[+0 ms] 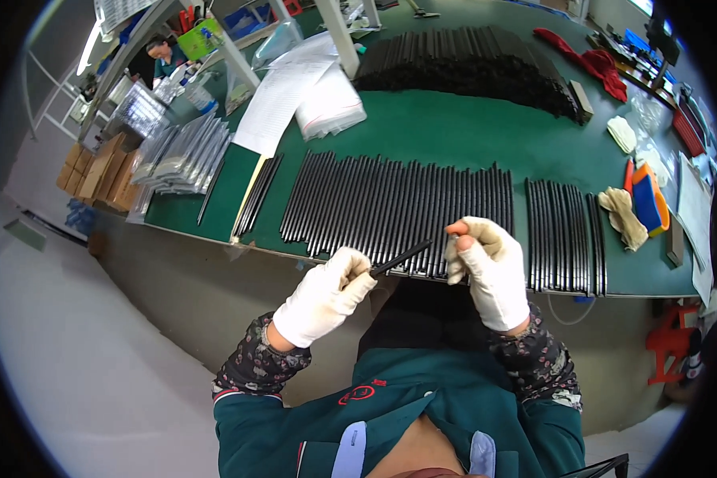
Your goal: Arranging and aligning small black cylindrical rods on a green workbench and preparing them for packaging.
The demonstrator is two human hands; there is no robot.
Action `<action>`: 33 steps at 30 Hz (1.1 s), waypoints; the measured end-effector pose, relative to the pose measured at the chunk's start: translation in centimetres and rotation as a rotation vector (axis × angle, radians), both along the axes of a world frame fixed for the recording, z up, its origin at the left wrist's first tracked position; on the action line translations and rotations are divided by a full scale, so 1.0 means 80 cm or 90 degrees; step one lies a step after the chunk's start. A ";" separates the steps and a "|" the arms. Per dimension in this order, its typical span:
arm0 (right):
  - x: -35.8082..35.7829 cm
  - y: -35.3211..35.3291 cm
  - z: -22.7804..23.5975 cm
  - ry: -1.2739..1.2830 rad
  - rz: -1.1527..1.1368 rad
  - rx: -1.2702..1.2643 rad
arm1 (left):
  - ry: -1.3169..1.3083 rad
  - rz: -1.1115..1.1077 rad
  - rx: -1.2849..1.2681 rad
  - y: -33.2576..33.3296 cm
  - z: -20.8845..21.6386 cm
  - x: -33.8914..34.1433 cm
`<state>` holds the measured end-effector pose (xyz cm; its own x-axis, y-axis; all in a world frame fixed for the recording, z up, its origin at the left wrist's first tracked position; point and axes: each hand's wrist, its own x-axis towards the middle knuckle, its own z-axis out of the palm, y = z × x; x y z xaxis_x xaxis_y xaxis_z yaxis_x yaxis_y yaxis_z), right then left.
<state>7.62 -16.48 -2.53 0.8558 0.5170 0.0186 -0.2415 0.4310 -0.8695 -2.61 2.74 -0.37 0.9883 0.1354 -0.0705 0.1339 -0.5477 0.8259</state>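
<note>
My left hand, in a white glove, is closed around one end of a short black rod. The rod slants up to the right, in front of the table's near edge. To its right, my gloved right hand is closed in a pinch, with its thumb and index fingertips bare. Something small and pale may sit between those fingertips, too small to make out. Behind both hands lies a wide row of black rods, side by side. A smaller group of similar rods lies to its right, and a few more rods to its left.
On the green table stands a large dark stack of rods at the back. Bagged items, paper sheets and cardboard boxes are left. Right are a glove, an orange-blue block and a red cloth.
</note>
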 end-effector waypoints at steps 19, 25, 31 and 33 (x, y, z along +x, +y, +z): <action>-0.027 0.013 -0.019 0.003 0.143 -0.092 | -0.115 -0.045 -0.271 -0.040 -0.031 0.017; -0.026 0.007 -0.009 0.008 0.322 -0.197 | -0.211 -0.105 0.060 -0.037 0.001 0.033; -0.041 0.019 -0.018 -0.062 0.415 -0.275 | -0.244 -0.074 0.041 -0.037 -0.007 0.032; -0.051 0.021 -0.023 -0.151 0.440 -0.265 | -0.212 0.051 -0.157 -0.032 0.010 0.032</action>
<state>3.56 -14.77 -4.41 0.3408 0.9281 -0.1501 -0.1233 -0.1141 -0.9858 -0.02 0.17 0.46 0.9495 0.2319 0.2113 -0.1286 -0.3268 0.9363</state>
